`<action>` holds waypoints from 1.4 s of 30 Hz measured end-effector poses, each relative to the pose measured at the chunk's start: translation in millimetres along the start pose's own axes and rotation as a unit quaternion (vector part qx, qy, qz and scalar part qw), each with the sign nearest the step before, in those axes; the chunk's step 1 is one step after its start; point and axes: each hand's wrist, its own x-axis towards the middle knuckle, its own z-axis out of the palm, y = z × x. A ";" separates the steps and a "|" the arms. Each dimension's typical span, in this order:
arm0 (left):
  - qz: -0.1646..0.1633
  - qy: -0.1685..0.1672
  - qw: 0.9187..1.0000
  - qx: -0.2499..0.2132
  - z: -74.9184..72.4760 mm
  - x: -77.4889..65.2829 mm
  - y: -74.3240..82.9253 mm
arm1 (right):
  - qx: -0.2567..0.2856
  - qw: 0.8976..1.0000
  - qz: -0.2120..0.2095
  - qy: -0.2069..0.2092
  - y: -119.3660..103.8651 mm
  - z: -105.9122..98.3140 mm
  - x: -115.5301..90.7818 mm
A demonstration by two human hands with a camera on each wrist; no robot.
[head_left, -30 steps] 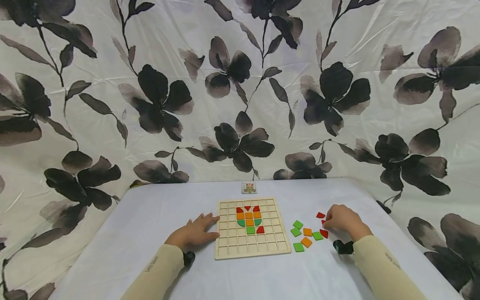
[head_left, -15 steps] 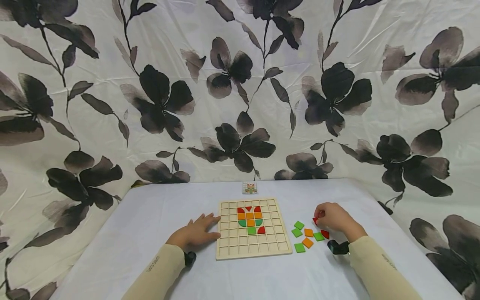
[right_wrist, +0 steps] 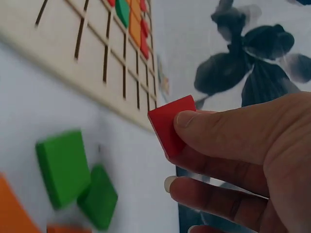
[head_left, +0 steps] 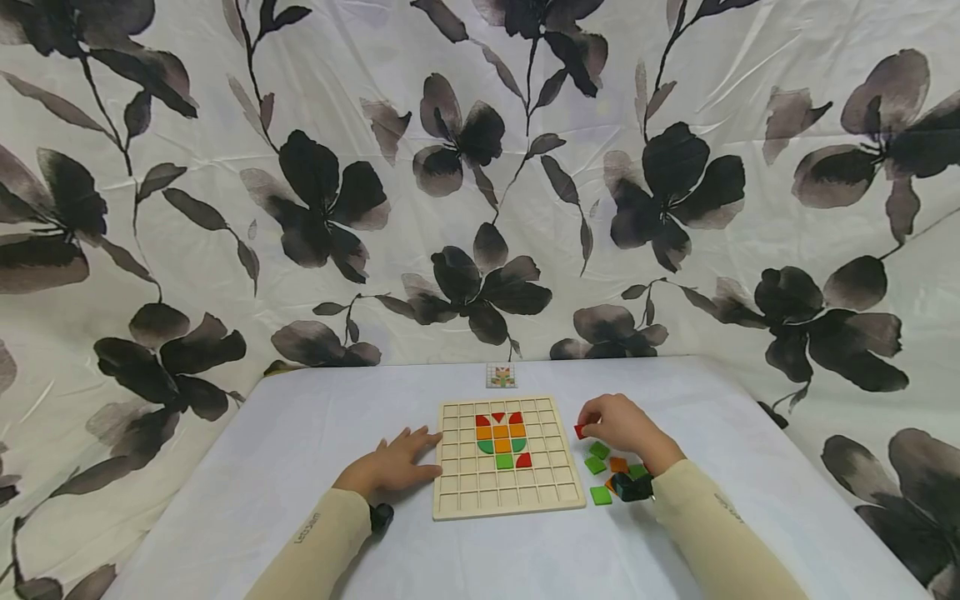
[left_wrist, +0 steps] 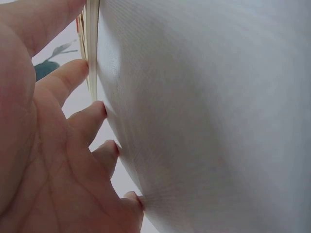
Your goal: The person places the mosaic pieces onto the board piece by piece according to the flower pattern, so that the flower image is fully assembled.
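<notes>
We find the left hand (head_left: 392, 465) spread on the white tablecloth (head_left: 345, 417), thumb and forefinger touching the left edge of the wooden grid board (head_left: 510, 493). The right hand (head_left: 628, 423) pinches a red tile (right_wrist: 163, 119) between thumb and forefinger, held above the cloth just right of the board's far half. We note red, orange and green pieces (head_left: 501, 432) seated in the grid. Loose green tiles (head_left: 601, 496) and orange tiles (head_left: 618, 464) lie right of the board, some partly hidden by the wrist camera (head_left: 632, 487). A small pattern card (head_left: 501, 376) lies beyond the far edge.
</notes>
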 end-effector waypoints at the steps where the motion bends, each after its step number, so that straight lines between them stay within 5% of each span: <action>1: -0.001 -0.001 1.000 -0.001 0.2 0.1 0.0 | 0.001 1.000 -0.006 0.000 -4.6 1.7 1.6; 20: -0.001 -0.002 1.000 -0.004 -1.0 -0.2 -0.3 | 0.030 0.991 -0.128 -0.026 -74.7 54.1 23.1; 30: 0.004 -0.006 1.000 -0.008 -0.9 -2.1 -0.2 | 0.027 0.987 -0.158 -0.030 -101.7 74.7 24.2; 42: 0.008 -0.001 1.000 -0.008 -1.7 -2.8 0.4 | 0.011 0.987 -0.152 -0.041 -106.9 82.3 26.3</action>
